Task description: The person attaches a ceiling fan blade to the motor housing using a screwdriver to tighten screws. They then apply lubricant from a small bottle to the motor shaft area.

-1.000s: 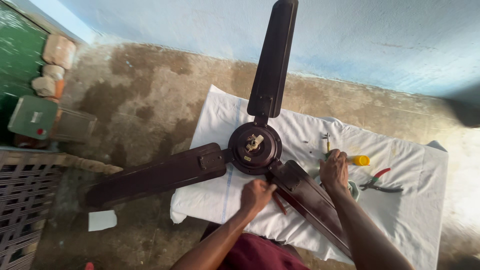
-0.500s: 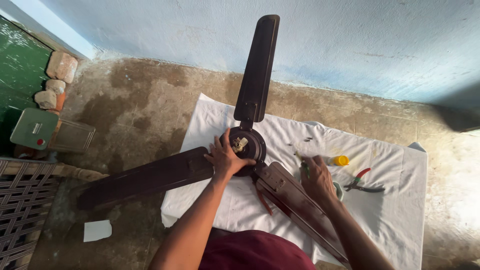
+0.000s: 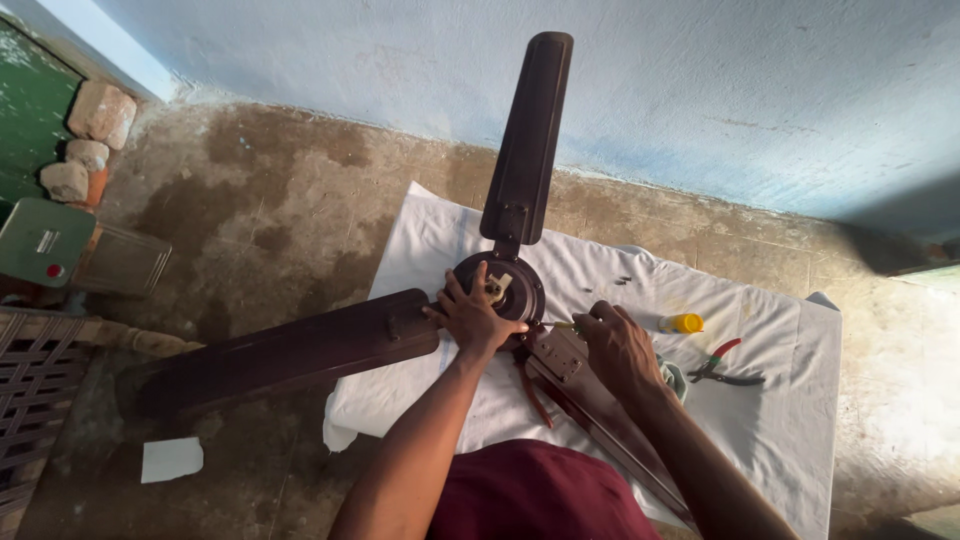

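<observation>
The fan could slip as the left hand pressed its hub, the right hand gripping a screwdriver

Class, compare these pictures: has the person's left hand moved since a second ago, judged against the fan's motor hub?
Yes. The left hand went from the cloth below the hub up onto the hub, where it now rests.
</observation>
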